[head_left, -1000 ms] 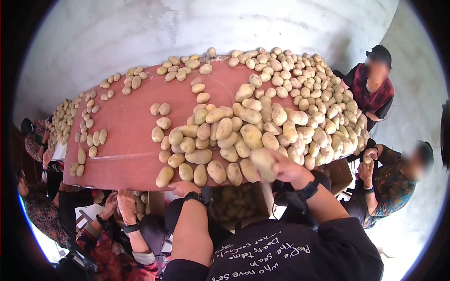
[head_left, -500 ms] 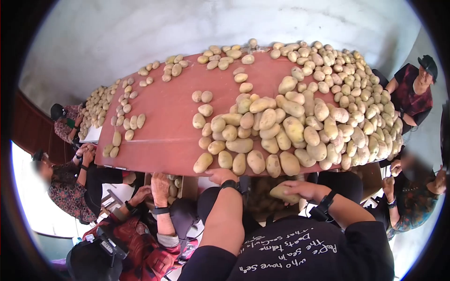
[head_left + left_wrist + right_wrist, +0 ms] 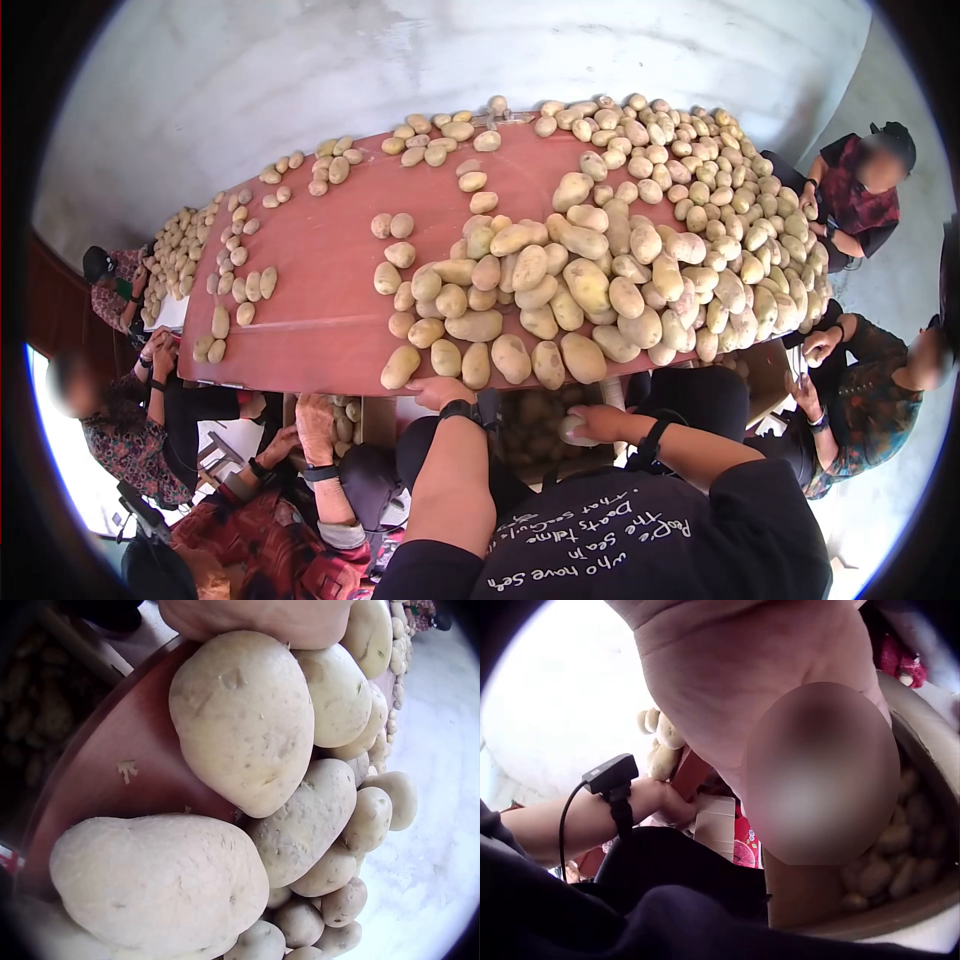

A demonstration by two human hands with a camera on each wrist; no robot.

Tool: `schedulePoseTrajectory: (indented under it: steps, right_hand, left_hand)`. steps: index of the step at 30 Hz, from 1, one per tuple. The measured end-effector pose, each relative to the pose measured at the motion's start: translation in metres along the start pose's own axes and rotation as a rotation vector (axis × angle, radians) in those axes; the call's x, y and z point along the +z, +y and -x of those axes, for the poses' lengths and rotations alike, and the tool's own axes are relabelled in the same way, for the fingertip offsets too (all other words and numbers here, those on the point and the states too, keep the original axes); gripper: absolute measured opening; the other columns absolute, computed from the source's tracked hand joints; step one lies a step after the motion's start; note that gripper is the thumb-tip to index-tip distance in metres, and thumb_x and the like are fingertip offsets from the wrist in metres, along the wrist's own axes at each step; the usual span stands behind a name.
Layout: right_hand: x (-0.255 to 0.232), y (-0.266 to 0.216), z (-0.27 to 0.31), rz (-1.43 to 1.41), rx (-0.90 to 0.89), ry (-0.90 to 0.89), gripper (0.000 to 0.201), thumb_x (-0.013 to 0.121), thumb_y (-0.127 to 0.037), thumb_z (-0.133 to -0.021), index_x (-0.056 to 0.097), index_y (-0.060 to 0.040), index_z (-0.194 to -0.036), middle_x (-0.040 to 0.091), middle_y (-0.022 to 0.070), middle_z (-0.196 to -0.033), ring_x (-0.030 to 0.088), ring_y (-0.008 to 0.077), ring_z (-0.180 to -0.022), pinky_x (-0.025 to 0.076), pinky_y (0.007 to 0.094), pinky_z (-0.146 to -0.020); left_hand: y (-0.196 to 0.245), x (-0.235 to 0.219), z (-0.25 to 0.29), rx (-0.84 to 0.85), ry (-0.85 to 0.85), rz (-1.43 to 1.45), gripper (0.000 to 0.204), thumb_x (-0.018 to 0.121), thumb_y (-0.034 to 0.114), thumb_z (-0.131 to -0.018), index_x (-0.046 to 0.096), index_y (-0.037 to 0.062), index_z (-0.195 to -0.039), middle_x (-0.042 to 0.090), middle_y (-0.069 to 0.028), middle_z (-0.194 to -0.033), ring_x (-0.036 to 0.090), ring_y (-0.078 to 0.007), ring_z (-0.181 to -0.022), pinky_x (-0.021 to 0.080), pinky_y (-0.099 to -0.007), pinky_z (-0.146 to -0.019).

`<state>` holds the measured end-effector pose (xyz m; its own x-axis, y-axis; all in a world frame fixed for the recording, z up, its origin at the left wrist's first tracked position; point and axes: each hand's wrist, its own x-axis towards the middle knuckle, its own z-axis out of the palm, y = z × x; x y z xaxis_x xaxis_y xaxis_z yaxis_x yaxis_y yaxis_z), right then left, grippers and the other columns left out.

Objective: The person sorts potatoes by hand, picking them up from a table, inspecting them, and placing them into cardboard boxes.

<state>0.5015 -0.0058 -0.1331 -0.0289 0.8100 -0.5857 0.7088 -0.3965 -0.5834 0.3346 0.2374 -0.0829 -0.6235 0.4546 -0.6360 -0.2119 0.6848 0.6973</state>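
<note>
A red table [image 3: 320, 300] carries a big heap of potatoes [image 3: 620, 260]. My right hand [image 3: 603, 422] is below the table's near edge and grips one pale potato [image 3: 576, 431] over a container of potatoes [image 3: 528, 418]. In the right wrist view the palm [image 3: 727, 697] fills the top, and the container [image 3: 900, 855] shows beneath it. My left hand [image 3: 437, 390] rests at the table's near edge, just under the front row of potatoes. In the left wrist view that hand [image 3: 255, 619] touches the top of a large potato [image 3: 244, 720].
Scattered potatoes [image 3: 235, 290] lie across the left side of the table. Several people sit around it: two at the right [image 3: 860, 185] [image 3: 880, 380], others at the left [image 3: 110, 420]. A neighbour's hand [image 3: 318, 425] is close to my left arm. A pale wall lies beyond.
My right hand has carried the potato from the table's front edge down below it, over the container. My left hand has stayed at the edge.
</note>
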Motion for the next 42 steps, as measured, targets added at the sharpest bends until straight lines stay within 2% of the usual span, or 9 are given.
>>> schedulePoseTrajectory:
  steps: [4, 7, 9, 13, 22, 28, 34, 37, 42]
  right_hand:
    - [-0.013, -0.013, 0.005, 0.135, 0.044, -0.100, 0.050, 0.053, -0.033, -0.089, 0.048, -0.0074, -0.131, 0.064, 0.0199, -0.109, 0.061, 0.0393, -0.099, 0.047, 0.0456, -0.087]
    - [-0.075, -0.069, 0.012, 0.422, -0.183, -0.327, 0.042, 0.054, -0.029, -0.087, 0.053, -0.0084, -0.124, 0.066, 0.0185, -0.104, 0.062, 0.0378, -0.095, 0.048, 0.0450, -0.084]
    - [-0.116, -0.104, 0.027, 0.061, -0.274, 0.093, 0.033, 0.054, -0.023, -0.086, 0.058, -0.0104, -0.116, 0.065, 0.0158, -0.103, 0.062, 0.0345, -0.095, 0.049, 0.0433, -0.082]
    - [-0.184, -0.144, -0.001, 0.429, -0.485, 0.864, 0.026, 0.058, -0.007, -0.075, 0.060, -0.0077, -0.101, 0.057, 0.0111, -0.104, 0.054, 0.0298, -0.102, 0.046, 0.0403, -0.085]
    - [-0.204, -0.135, -0.067, 0.823, -0.355, 1.008, 0.021, 0.057, -0.011, -0.077, 0.058, -0.0084, -0.097, 0.051, 0.0083, -0.100, 0.050, 0.0239, -0.103, 0.039, 0.0349, -0.079]
    - [-0.207, -0.124, -0.053, 0.380, -0.424, 1.006, 0.039, 0.062, -0.005, -0.076, 0.054, -0.0104, -0.114, 0.053, 0.0086, -0.115, 0.051, 0.0245, -0.110, 0.041, 0.0366, -0.091]
    - [-0.184, -0.108, -0.019, -1.242, -0.517, 0.301, 0.053, 0.059, -0.009, -0.083, 0.043, -0.0040, -0.132, 0.054, 0.0146, -0.123, 0.055, 0.0270, -0.112, 0.045, 0.0409, -0.094]
    - [-0.176, -0.113, 0.005, -1.614, -0.620, -0.013, 0.050, 0.052, -0.013, -0.087, 0.039, -0.0006, -0.134, 0.055, 0.0167, -0.121, 0.056, 0.0305, -0.108, 0.047, 0.0410, -0.090]
    - [-0.141, -0.089, 0.016, -1.339, -0.613, -0.199, 0.041, 0.054, -0.034, -0.093, 0.047, -0.0038, -0.119, 0.061, 0.0137, -0.098, 0.064, 0.0252, -0.092, 0.055, 0.0353, -0.069]
  left_hand:
    - [0.000, 0.000, -0.002, -0.006, 0.007, 0.007, 0.069, 0.029, 0.052, -0.098, 0.046, -0.0090, -0.124, 0.054, -0.0292, -0.124, 0.054, -0.0440, -0.111, 0.047, -0.0494, -0.094]
    - [-0.006, 0.007, -0.013, 0.008, 0.011, 0.041, 0.068, 0.029, 0.051, -0.098, 0.047, -0.0098, -0.122, 0.054, -0.0299, -0.123, 0.054, -0.0444, -0.111, 0.046, -0.0493, -0.093]
    - [-0.010, 0.006, -0.016, 0.022, 0.009, 0.040, 0.068, 0.028, 0.051, -0.098, 0.047, -0.0102, -0.122, 0.054, -0.0301, -0.123, 0.054, -0.0448, -0.111, 0.046, -0.0492, -0.093]
    - [-0.009, 0.007, -0.014, 0.002, 0.004, 0.041, 0.067, 0.029, 0.051, -0.098, 0.047, -0.0085, -0.123, 0.054, -0.0290, -0.124, 0.054, -0.0444, -0.111, 0.047, -0.0496, -0.093]
    - [-0.005, 0.005, -0.014, -0.049, 0.007, -0.011, 0.067, 0.029, 0.052, -0.097, 0.045, -0.0064, -0.126, 0.051, -0.0279, -0.127, 0.053, -0.0447, -0.113, 0.046, -0.0507, -0.094]
    - [-0.005, 0.007, -0.014, -0.041, 0.015, -0.003, 0.067, 0.029, 0.052, -0.098, 0.045, -0.0074, -0.125, 0.052, -0.0291, -0.125, 0.053, -0.0452, -0.112, 0.046, -0.0512, -0.094]
    - [0.001, 0.002, -0.001, -0.021, -0.006, 0.069, 0.067, 0.031, 0.052, -0.097, 0.045, -0.0073, -0.125, 0.053, -0.0285, -0.124, 0.054, -0.0447, -0.110, 0.047, -0.0496, -0.093]
    - [0.001, 0.003, 0.001, -0.016, 0.034, 0.073, 0.067, 0.032, 0.051, -0.097, 0.049, -0.0087, -0.121, 0.056, -0.0284, -0.120, 0.056, -0.0445, -0.108, 0.048, -0.0499, -0.091]
    - [-0.018, 0.018, -0.038, -0.004, 0.057, -0.001, 0.068, 0.030, 0.050, -0.098, 0.053, -0.0107, -0.117, 0.057, -0.0294, -0.120, 0.056, -0.0440, -0.109, 0.047, -0.0480, -0.093]
